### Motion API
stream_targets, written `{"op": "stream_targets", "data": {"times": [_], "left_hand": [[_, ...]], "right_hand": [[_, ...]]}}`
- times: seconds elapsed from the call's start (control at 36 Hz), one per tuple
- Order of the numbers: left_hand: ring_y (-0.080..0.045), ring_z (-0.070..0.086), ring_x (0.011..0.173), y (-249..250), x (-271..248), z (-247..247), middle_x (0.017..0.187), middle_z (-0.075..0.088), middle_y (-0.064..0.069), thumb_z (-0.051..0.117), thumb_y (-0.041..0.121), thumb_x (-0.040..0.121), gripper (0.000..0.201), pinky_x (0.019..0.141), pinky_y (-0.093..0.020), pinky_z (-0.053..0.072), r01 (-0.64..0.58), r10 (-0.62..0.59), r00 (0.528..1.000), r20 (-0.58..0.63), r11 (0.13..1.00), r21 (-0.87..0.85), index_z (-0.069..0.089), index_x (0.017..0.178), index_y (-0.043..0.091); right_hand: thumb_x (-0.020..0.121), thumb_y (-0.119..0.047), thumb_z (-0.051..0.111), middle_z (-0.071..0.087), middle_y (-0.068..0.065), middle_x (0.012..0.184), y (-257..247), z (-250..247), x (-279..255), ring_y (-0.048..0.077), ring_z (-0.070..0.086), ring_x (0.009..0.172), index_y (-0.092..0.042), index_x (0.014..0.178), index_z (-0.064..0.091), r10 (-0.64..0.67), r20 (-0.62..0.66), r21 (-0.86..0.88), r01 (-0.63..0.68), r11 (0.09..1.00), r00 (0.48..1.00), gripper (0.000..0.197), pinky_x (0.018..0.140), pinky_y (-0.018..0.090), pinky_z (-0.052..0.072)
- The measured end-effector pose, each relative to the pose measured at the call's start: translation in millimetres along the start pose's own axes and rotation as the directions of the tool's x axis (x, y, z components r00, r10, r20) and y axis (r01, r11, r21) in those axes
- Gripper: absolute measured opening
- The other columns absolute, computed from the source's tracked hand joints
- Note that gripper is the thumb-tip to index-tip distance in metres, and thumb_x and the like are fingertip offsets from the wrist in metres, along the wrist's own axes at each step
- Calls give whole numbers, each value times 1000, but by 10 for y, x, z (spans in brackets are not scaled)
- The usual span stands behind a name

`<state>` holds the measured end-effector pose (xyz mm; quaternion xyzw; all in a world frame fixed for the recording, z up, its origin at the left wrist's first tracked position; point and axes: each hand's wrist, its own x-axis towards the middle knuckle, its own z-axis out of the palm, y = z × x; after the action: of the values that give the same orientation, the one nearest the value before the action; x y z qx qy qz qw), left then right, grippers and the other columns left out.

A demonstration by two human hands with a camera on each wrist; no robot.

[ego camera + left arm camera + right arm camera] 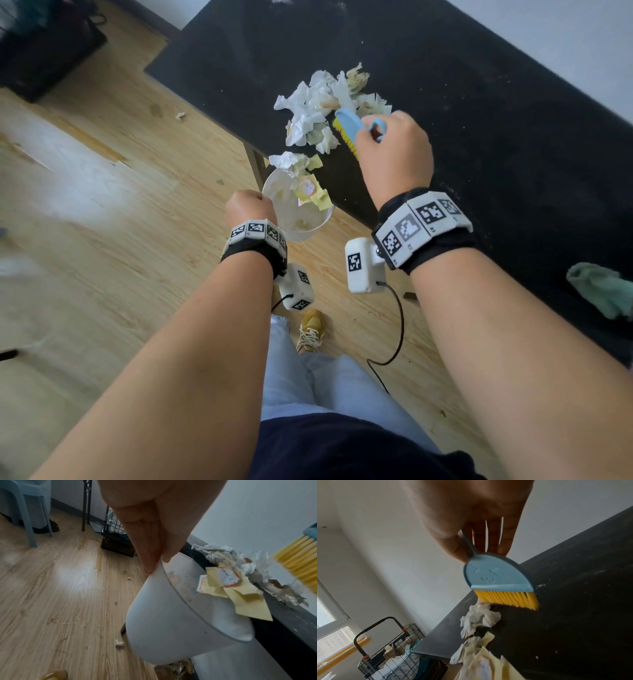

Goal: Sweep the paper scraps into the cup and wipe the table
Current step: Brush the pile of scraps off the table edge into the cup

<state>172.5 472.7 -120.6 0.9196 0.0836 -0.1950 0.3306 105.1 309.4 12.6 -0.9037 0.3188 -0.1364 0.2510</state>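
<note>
A heap of crumpled white and yellow paper scraps (329,106) lies on the black table (496,102) near its left edge. More paper scraps (240,588) hang over that edge into the white cup (298,212). My left hand (250,207) pinches the rim of the cup (171,615) and holds it tilted just below the table edge. My right hand (394,150) grips the handle of a small blue brush (352,126) with yellow bristles. The blue brush (498,580) hovers at the near side of the heap, its bristles pointing down at the scraps (479,618).
A green cloth (603,291) lies on the table at the right. Crumbs speckle the tabletop. Small paper bits (119,643) lie on the wooden floor. A wire basket cart (393,649) stands past the table's far end, a grey chair (25,507) beyond.
</note>
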Motion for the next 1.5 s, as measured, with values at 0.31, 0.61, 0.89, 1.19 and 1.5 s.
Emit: {"op": "stream_targets", "data": {"times": [0.31, 0.61, 0.89, 1.19, 1.5], "left_hand": [[-20, 16, 54, -9, 112, -62, 54, 21, -5, 45, 0, 79, 34, 52, -24, 15, 15, -14, 1000, -16, 1000, 10, 31, 51, 14], [-20, 19, 59, 17, 114, -102, 58, 25, -6, 46, 0, 76, 27, 54, -26, 17, 15, -15, 1000, -12, 1000, 25, 33, 56, 13], [-20, 17, 47, 72, -6, -152, 50, 24, -6, 46, -1, 79, 39, 47, -22, 15, 10, -10, 1000, -13, 999, 49, 28, 48, 14], [-19, 14, 51, 66, 31, -168, 52, 19, -5, 45, -3, 76, 40, 49, -23, 13, 2, -1, 1000, -25, 1000, 22, 25, 47, 16], [-20, 15, 60, 13, 177, -140, 59, 18, -5, 47, 1, 78, 39, 56, -28, 14, -15, 15, 999, -32, 1000, -10, 25, 51, 18]], "right_hand": [[90, -23, 48, 59, -1, 90, -15, 236, 117, 19, 54, 75, -19, 89, 70, -36, 154, -116, 55, 992, 987, 23, 59, 28, 36], [89, -24, 50, 57, 1, 90, -51, 220, -106, 19, 54, 75, -17, 86, 71, -103, 167, -69, 115, 991, 981, 22, 56, 26, 35], [89, -24, 50, 58, 5, 93, -38, 222, -149, 25, 57, 80, -9, 88, 70, -73, 261, -86, 99, 991, 963, 24, 61, 33, 44], [94, -20, 47, 62, 3, 108, -143, 188, 127, 19, 59, 92, -16, 107, 69, -132, 27, 5, 132, 991, 991, 26, 69, 29, 46], [93, -21, 48, 55, -1, 95, -204, 428, 322, 18, 51, 81, -23, 96, 69, -136, 219, -67, 154, 986, 966, 21, 65, 30, 41]]}}
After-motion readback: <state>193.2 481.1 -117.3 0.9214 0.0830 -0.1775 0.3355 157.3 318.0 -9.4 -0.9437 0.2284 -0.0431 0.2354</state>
